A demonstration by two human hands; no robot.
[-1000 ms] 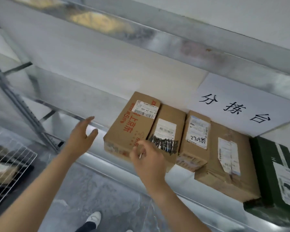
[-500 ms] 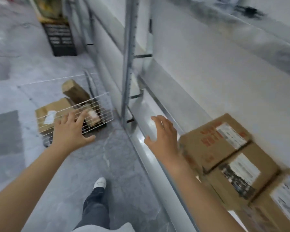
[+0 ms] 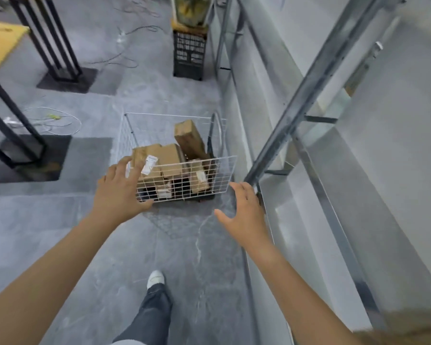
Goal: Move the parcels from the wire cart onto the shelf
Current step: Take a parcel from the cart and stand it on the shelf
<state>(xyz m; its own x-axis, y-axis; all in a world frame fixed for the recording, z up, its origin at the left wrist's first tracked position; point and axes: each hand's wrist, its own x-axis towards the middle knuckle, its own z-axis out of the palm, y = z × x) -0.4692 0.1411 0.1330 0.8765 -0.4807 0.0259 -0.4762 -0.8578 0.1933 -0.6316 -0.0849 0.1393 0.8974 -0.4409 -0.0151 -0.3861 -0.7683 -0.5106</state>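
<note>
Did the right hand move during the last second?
Yes. The right hand moved toward the wire cart: earlier short of the shelf upright, now level with it.

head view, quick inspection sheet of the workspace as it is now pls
surface: grey floor; metal shelf along the right
job's things: wire cart on the floor beside the shelf, several cardboard parcels inside, a tall parcel leaning on end
clutter: black crate beyond the cart
hands: left hand open at the cart's near left corner, contact unclear; right hand open, holds nothing, near the shelf post
cables: white wire looped on the floor, left; dark cables farther back
surroundings: yellow table, far left
</note>
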